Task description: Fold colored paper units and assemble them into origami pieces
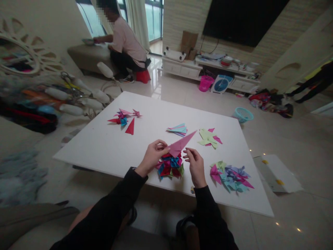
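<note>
Between thumb and fingers, my left hand (154, 156) pinches the wide end of a pink folded paper (181, 143), whose narrow point aims up and right. Close to the paper's right side is my right hand (195, 165), its fingers apart and a little curled. Below the pink paper lies a heap of red, blue and green folded papers (169, 167). Just beyond it sits a small stack of pale blue and pink folded strips (178, 129). To the right are light green and pink folded pieces (208, 138).
More folded papers in purple, teal and pink (232, 177) lie at the white table's (153, 111) right, with red and pink ones (121, 117) at its far left. A teal basket (243, 114) stands on the floor beyond. A person (128, 43) crouches at the back left.
</note>
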{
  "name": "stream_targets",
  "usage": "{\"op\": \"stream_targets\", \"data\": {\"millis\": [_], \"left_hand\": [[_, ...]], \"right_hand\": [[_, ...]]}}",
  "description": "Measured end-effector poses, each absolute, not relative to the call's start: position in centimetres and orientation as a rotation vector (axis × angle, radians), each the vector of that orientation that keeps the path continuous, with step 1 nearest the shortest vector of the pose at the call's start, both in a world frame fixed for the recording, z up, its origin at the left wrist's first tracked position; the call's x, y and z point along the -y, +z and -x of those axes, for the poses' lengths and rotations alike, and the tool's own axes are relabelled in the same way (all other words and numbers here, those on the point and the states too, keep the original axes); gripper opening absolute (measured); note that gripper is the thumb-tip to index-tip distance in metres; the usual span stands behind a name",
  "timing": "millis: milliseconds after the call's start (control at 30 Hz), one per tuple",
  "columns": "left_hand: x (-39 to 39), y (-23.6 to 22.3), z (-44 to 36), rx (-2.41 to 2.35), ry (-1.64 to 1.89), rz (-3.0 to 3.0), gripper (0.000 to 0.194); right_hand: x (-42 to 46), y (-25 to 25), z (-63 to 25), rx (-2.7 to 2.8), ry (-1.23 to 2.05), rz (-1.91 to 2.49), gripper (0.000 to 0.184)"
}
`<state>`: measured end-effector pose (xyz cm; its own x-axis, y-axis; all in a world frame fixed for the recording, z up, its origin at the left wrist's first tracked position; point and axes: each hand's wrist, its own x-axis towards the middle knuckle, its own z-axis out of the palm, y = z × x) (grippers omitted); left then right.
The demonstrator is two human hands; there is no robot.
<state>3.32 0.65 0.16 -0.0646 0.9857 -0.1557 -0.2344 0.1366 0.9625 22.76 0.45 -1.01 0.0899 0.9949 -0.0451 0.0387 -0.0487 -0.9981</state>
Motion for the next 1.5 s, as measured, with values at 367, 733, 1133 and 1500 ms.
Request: {"op": "stream_targets", "data": {"millis": [367, 733, 1133, 1500], "left_hand": [[-1.1, -0.8, -1.9, -1.097, 1.088, -0.927, 0.036], [0.1, -0.1, -1.7, -1.177, 1.152, -0.902, 0.036], [-0.6, -1.1, -1.0, -1.281, 1.198, -1.000, 0.031], [2.8, 0.2, -5.8, -1.141, 1.188, -1.327, 0.043]], "right_hand": [[-0.8, -1.6, -22.1, 0.934, 1.218, 1.117, 0.033], [-0.3, -2.4, -21.7, 0.895, 1.134, 1.218, 0.029], [-0.5, -2.8, -20.8, 0.944, 1.274, 1.252, 0.028], [1.0, -1.0, -20.2, 1.477, 0.616, 1.259, 0.016]]}}
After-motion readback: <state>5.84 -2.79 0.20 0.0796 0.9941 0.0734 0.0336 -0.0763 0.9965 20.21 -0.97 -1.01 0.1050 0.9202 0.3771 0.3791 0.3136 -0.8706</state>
